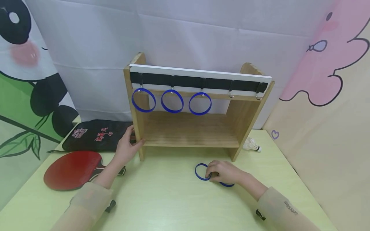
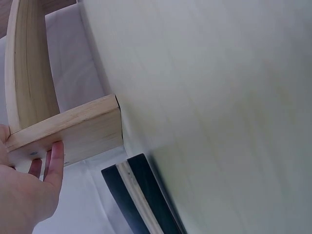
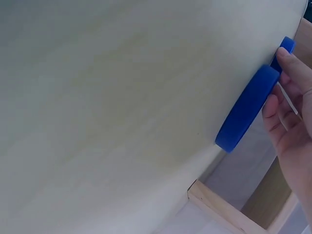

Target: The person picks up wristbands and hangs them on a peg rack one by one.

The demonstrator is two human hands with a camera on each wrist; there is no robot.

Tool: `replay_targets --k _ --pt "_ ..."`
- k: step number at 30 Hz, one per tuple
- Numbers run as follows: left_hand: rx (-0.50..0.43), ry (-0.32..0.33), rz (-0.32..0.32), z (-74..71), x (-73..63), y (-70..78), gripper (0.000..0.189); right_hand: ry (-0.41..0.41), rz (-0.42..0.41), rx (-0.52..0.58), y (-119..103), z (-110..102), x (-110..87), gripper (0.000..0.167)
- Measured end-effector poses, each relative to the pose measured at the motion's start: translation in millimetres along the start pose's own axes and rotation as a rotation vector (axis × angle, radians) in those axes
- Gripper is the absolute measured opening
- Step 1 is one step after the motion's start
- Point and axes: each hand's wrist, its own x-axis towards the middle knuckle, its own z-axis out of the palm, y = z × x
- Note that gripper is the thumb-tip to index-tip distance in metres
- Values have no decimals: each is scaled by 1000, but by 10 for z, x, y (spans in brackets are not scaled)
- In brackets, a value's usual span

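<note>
A wooden rack (image 1: pixel 190 128) stands on the table, its front rail fitted with several metal hooks. Three blue rings (image 1: pixel 143 100) hang on the left hooks; the two right hooks (image 1: pixel 231 93) carry none. My left hand (image 1: pixel 127 147) grips the rack's left side panel (image 2: pixel 92 129), thumb at the front edge and fingers on the outer face. Low over the table, my right hand (image 1: pixel 224 171) pinches the right edge of a blue ring (image 1: pixel 199 171). Another blue ring (image 1: pixel 226 184) lies partly hidden beneath that hand; in the right wrist view this nearer ring (image 3: pixel 248 109) looks larger.
Left of the rack lies a red table tennis paddle (image 1: pixel 72 170), with a black case (image 1: pixel 98 134) behind it. A shuttlecock (image 1: pixel 252 145) rests beside the rack's right foot. White cloth (image 1: pixel 188 35) hangs behind, and printed panels flank the table (image 1: pixel 162 199).
</note>
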Motion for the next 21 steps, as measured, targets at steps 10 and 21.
replay_targets --k 10,21 --pt "-2 -2 8 -1 0 2 67 -56 36 45 -19 -38 34 4" --pt "2 -4 -1 0 1 10 67 -47 92 95 -133 -196 31 6"
